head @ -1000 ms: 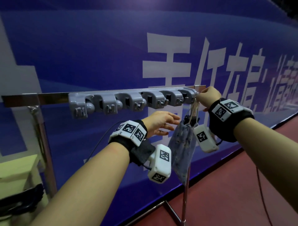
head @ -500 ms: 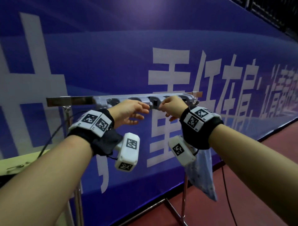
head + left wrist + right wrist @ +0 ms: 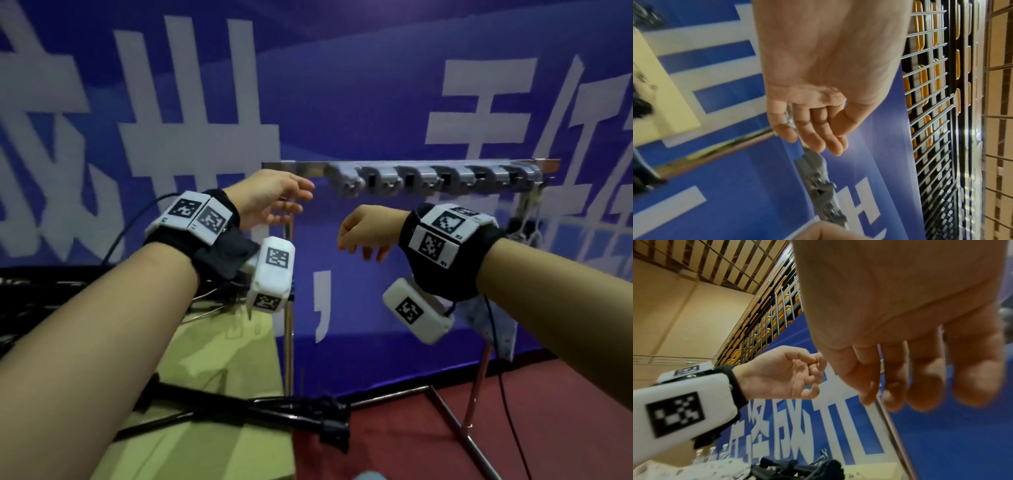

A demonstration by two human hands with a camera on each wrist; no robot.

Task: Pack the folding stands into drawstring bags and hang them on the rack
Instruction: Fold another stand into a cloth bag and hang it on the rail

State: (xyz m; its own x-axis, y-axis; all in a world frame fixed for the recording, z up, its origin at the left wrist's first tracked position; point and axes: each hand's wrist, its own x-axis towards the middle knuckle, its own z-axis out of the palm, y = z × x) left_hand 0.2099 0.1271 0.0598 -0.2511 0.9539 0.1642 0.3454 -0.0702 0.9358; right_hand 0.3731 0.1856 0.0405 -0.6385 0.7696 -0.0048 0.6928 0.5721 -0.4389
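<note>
A patterned drawstring bag (image 3: 493, 318) hangs by its cords from the rightmost hook of the rack (image 3: 435, 176), its lower part showing below the right forearm; what it holds cannot be seen. Both hands are empty in front of the rack. The left hand (image 3: 270, 198) has its fingers loosely spread near the rail's left end. The right hand (image 3: 368, 229) hangs with fingers loosely curled, holding nothing. Black folding stands (image 3: 274, 409) lie on the pale worktop (image 3: 219, 356) at lower left.
</note>
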